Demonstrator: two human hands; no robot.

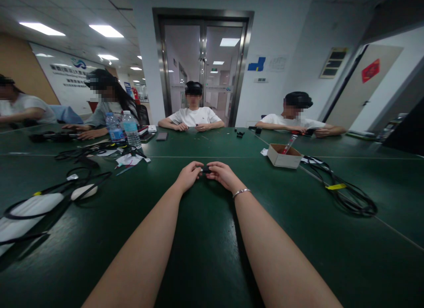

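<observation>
Both of my hands meet over the middle of the dark green table (205, 228). Between their fingertips is a small black object (206, 170), too small to name, with a light part at its left end. My left hand (189, 176) is closed, its thumb and fingers pinched at that light end. My right hand (222, 174), below a silver bracelet (241, 192), has its fingers closed on the black part. The fingertips partly hide the object.
Black cables (347, 193) lie coiled at the right, near a small open box (284, 158). At the left are two bottles (131, 130), tangled cables, papers and a white mouse (84, 192). Several people sit across the table, with small black pieces (240, 134) near them.
</observation>
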